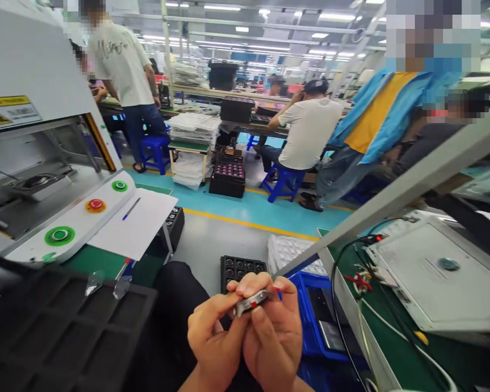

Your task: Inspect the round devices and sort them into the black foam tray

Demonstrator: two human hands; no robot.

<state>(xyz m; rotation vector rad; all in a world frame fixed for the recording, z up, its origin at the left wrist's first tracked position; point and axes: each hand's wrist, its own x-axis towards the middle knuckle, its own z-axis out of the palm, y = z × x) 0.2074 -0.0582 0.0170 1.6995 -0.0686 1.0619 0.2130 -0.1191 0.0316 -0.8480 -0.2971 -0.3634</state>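
Note:
My left hand (215, 332) and my right hand (274, 332) come together above my lap, at the lower middle of the head view. Between them they grip a small silver, rounded metal case (251, 302) with a red mark on its edge. It looks like a watch case, held tilted with its edge towards me. Fingers of both hands are closed around it and hide part of it. Just beyond my hands, a black tray (244, 263) carries round parts in its pockets.
At left, a black compartment tray (65, 332) lies before a machine with green and red buttons (95, 205) and a paper sheet (136, 223). A blue bin (310, 305) and cables (338, 272) flank my right. Several people sit or stand beyond the aisle.

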